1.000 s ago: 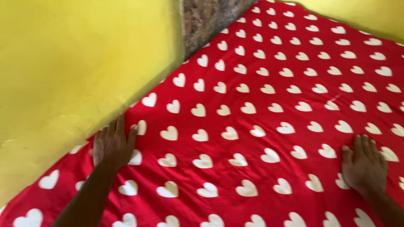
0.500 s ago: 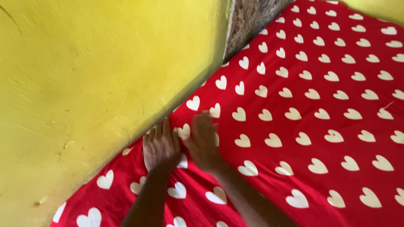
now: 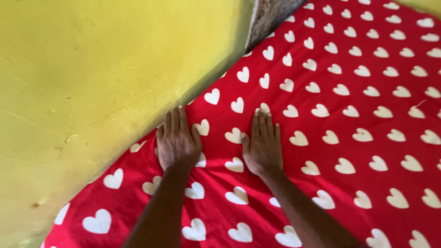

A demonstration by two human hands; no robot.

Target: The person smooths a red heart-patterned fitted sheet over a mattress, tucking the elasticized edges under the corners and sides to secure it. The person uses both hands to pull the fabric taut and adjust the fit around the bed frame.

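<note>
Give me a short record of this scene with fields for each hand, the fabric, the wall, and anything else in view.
left hand: left hand flat, palm down, fingers together, on the sheet close to the wall
right hand: right hand flat, palm down, beside the left, apart from it
fabric: red sheet with white heart shapes, spread out, slight creases near the wrists
wall: yellow plastered wall along the sheet's left edge
other: grey-brown patterned strip at the wall's far end

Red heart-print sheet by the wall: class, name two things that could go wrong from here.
1. The left hand lies flat on the red sheet right beside the rough yellow wall; sliding that way could scrape the knuckles.
2. Both hands press close together, the right hand alongside; pushing outward may bunch the creases near the wrists instead of flattening them.
</note>
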